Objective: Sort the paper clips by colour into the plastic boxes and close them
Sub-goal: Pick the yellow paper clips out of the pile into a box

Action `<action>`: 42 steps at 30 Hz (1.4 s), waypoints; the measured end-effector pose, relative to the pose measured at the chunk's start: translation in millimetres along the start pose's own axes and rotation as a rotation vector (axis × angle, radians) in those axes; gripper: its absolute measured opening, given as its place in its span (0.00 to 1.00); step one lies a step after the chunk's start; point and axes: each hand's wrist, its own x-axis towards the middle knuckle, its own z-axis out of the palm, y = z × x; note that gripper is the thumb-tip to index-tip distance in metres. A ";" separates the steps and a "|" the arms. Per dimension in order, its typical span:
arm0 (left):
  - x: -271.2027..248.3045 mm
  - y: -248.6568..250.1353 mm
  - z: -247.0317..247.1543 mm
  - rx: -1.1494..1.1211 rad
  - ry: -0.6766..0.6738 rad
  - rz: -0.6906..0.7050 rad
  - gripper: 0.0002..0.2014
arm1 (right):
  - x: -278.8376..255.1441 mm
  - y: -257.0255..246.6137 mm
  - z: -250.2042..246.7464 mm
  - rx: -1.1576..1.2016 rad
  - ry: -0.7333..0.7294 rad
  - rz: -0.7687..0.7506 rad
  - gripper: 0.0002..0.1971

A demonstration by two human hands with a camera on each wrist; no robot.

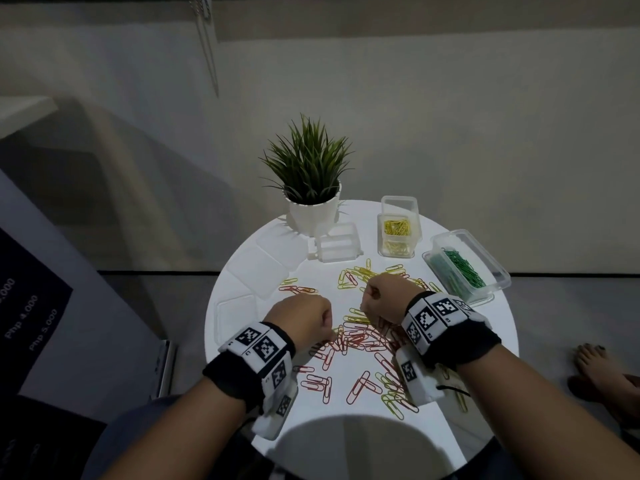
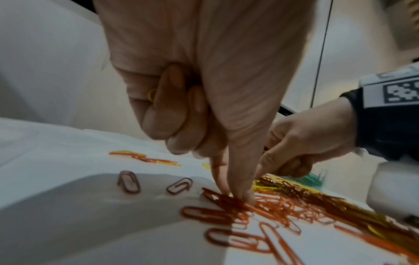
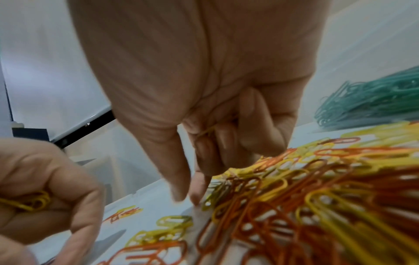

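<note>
- Head view: on the round white table (image 1: pixel 485 344) a loose heap of red and yellow wire paper clips (image 1: pixel 360 337) lies spread between the two hands, with more strays nearer the body.
- At the far right edge stands an open clear plastic box of green paper clips (image 1: pixel 467 268); behind the heap is an open clear plastic box of yellow paper clips (image 1: pixel 397 233); left of that is an empty clear plastic box (image 1: pixel 337 245), lying near a potted green plant in a white pot (image 1: pixel 311 188). Flat clear lids (image 1: pixel 263 268) lie on the left of the table.
- The left hand (image 2: pixel 204 89) has its outer fingers curled over a few yellow clips tucked in the palm, while thumb and forefinger reach down to touch the red clips in the heap.
- The right hand (image 3: pixel 204 89) is likewise curled, a yellow clip just visible under its folded fingers; its thumb and forefinger tip sit at the edge of the heap, almost closed. Whether they pinch a clip there I cannot tell.
- Step in hand, as I judge it: gathering yellow clips out of the mixed heap, with green already boxed and red unsorted.
- Next move probably calls for pinching one thin yellow clip free of tangled red ones without dropping the palmed ones, then carrying them to the yellow box.
</note>
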 end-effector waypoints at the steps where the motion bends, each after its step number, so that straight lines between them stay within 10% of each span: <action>1: 0.3 0.0 0.3 -0.013 -0.004 0.001 0.07 | -1.5 -0.1 -0.8 0.002 -0.012 -0.013 0.05; 7: -1.1 -5.1 -3.0 -0.171 -0.041 -0.010 0.08 | -0.1 -9.7 5.0 -0.171 -0.043 -0.047 0.07; 14: -11.3 -8.8 -15.3 -1.275 -0.024 -0.139 0.14 | -7.6 -9.3 -3.2 -0.073 -0.083 0.011 0.12; 16: -11.6 -10.5 -17.5 -1.567 -0.061 -0.082 0.10 | -15.2 -7.3 -16.0 0.161 -0.060 -0.005 0.12; 19: -11.3 -10.6 -19.8 -1.820 -0.090 0.004 0.08 | -29.7 -1.9 -27.3 1.142 -0.085 -0.049 0.12; 21: -8.1 -7.3 -18.8 -1.782 -0.078 -0.028 0.12 | -33.2 2.8 -29.7 1.508 -0.099 -0.101 0.13; 24: 1.5 0.6 -14.0 -1.454 -0.001 -0.103 0.13 | -28.3 3.2 -24.0 1.462 -0.096 -0.074 0.15; 28: 13.0 4.8 -6.6 -0.422 0.079 0.046 0.07 | -25.7 0.3 -17.0 0.608 -0.013 -0.033 0.13; 31: 17.1 9.2 -3.2 -0.076 0.022 0.096 0.07 | -21.9 0.4 -5.2 0.188 0.026 -0.033 0.06; 42: 12.7 2.6 0.5 -0.143 0.038 0.114 0.06 | -19.0 -23.7 8.8 -0.133 -0.099 -0.021 0.09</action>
